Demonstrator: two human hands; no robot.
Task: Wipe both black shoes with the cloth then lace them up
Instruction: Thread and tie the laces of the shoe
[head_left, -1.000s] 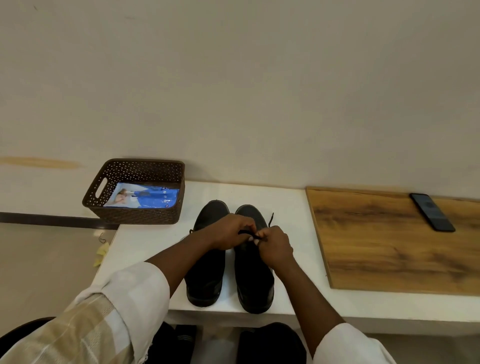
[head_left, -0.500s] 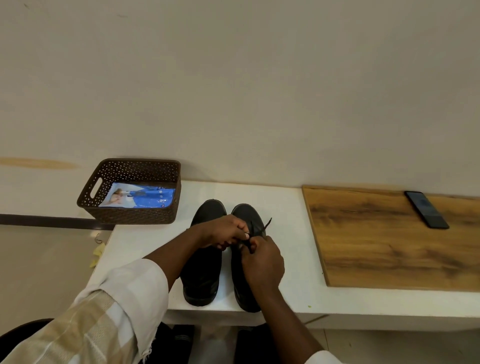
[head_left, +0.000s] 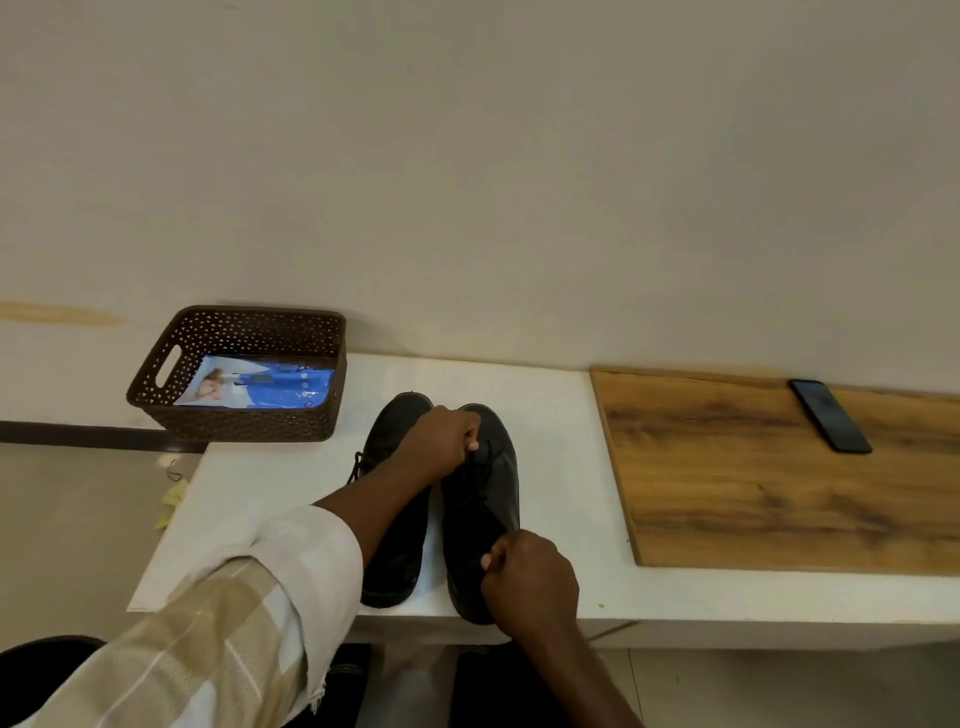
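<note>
Two black shoes stand side by side on the white table (head_left: 260, 493), toes toward the wall. My left forearm lies across the left shoe (head_left: 395, 551). My left hand (head_left: 441, 441) pinches a black lace end above the toe half of the right shoe (head_left: 493, 478). My right hand (head_left: 530, 577) is closed near that shoe's heel, pulling the other lace end (head_left: 498, 519) back toward me. The lace runs taut between both hands. No cloth is in sight.
A brown perforated basket (head_left: 156, 395) with a blue packet (head_left: 260, 389) sits at the table's back left. A wooden board (head_left: 779, 493) covers the table's right part, with a black phone (head_left: 828, 415) on its far edge. The wall is close behind.
My right hand has pulled back from the lacing area to the right shoe's heel, drawing the lace with it. My left hand shifted slightly toward the toe.
</note>
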